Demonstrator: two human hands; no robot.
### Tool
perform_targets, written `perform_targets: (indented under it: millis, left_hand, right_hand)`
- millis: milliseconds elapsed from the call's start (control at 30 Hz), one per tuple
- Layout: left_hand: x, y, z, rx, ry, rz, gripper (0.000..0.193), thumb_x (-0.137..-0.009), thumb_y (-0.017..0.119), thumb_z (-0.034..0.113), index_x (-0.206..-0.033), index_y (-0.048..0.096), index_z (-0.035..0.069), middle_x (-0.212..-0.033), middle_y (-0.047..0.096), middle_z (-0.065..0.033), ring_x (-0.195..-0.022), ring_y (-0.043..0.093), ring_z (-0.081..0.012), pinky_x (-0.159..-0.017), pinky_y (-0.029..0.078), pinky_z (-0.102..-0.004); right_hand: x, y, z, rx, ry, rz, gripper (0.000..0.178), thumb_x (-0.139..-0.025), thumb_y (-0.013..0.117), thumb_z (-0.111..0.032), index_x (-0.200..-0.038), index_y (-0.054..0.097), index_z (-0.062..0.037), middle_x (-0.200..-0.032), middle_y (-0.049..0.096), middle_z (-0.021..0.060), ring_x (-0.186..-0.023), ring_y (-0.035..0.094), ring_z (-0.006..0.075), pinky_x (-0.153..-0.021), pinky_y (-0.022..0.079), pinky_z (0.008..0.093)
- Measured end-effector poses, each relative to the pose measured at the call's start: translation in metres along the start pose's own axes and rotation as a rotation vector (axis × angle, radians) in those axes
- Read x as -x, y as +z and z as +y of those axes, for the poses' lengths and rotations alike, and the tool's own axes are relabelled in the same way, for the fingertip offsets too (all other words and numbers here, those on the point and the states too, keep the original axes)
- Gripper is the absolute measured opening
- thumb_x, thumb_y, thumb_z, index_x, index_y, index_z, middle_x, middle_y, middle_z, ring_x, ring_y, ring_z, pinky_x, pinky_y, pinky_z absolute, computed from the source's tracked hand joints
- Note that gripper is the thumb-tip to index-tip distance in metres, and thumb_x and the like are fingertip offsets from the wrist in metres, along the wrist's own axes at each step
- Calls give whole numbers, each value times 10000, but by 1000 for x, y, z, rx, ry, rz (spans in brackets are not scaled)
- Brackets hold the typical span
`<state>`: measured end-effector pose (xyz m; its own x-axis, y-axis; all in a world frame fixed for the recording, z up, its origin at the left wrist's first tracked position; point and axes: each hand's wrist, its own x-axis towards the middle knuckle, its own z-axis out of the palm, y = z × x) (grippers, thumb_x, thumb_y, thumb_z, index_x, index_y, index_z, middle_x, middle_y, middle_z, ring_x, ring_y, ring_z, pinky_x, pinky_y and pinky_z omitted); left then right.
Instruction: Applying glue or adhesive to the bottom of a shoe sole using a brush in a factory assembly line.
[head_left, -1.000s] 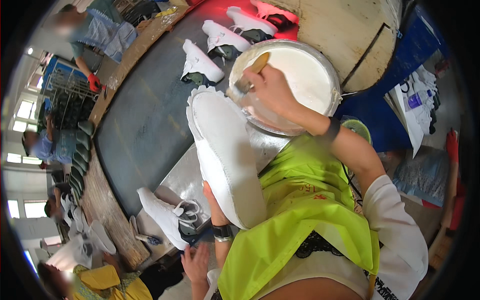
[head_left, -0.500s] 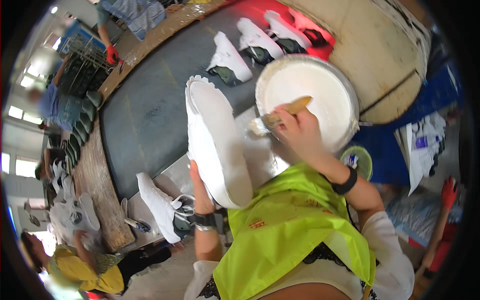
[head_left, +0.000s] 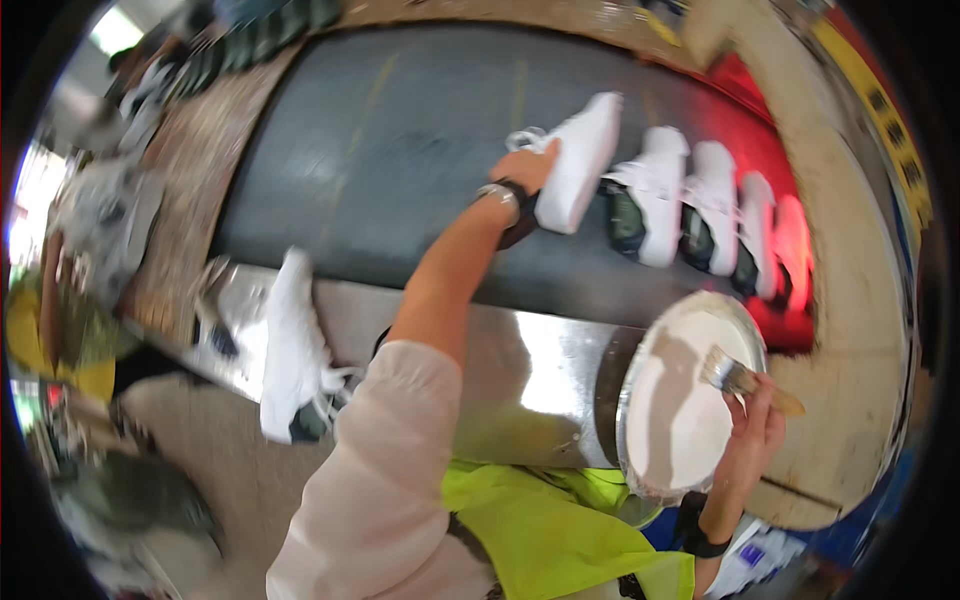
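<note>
Stretched out over the dark belt (head_left: 340, 170), my left hand (head_left: 532, 170) is closed on a white sneaker (head_left: 585, 160) at its laced side. The sneaker lies on or just above the belt, left of a row of several similar white and dark green sneakers (head_left: 660, 190). My right hand (head_left: 755, 425) grips a paintbrush (head_left: 738, 380) with a wooden handle. Its pale bristles are over a round bowl (head_left: 627, 420) of white liquid; whether they touch the liquid I cannot tell. Another white sneaker (head_left: 292, 345) rests at the left on the metal ledge (head_left: 400, 330).
A red glow lights the belt's right end beside a worn beige housing (head_left: 850, 300). A wooden board (head_left: 215, 130) edges the belt on the left. Beyond it are dark shoe parts (head_left: 250, 40) and a person in yellow (head_left: 70, 330).
The sneaker in my left hand has gone from upright, close to me, out to the belt beside the row. My right hand has moved the brush away from it, over the bowl. The view has turned.
</note>
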<state>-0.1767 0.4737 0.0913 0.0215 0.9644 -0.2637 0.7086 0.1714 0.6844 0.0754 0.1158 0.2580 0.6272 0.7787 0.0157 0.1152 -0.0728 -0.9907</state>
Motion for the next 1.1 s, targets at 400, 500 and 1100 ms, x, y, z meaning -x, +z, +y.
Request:
perform_targets:
  millis: [400,500,1100]
  left_hand:
    - [236,-175,-150,-609,654,798,743,-737,696,519,-1151,506,-68,-1099,557,-248,-1004,530,-408,-911,401,-472]
    - [323,-221,-229,-422,-175,365,748,-745,691,542,-1142,543,-74,-1113,602,-231,-1062,554,-357,-951,413,-400]
    - [369,-98,-108,-884,631,173,766,-697,741,369,-1252,419,-49,-1236,482,-277,-1196,456,-382,-960,399,-469]
  right_hand:
    - [42,-16,-20,-203,-82,-247,333,-984,474,-246,-1124,527,52,-1088,557,138,-1015,578,213,-818,525,338]
    - [61,-26,-19,-234,-67,-226,323,-984,477,-237,-1124,526,50,-1089,558,138,-1010,580,211,-814,526,335]
    - [121,-18,-28,-332,-31,-232,284,-974,494,-203,-1100,551,45,-1051,608,139,-945,598,178,-777,540,319]
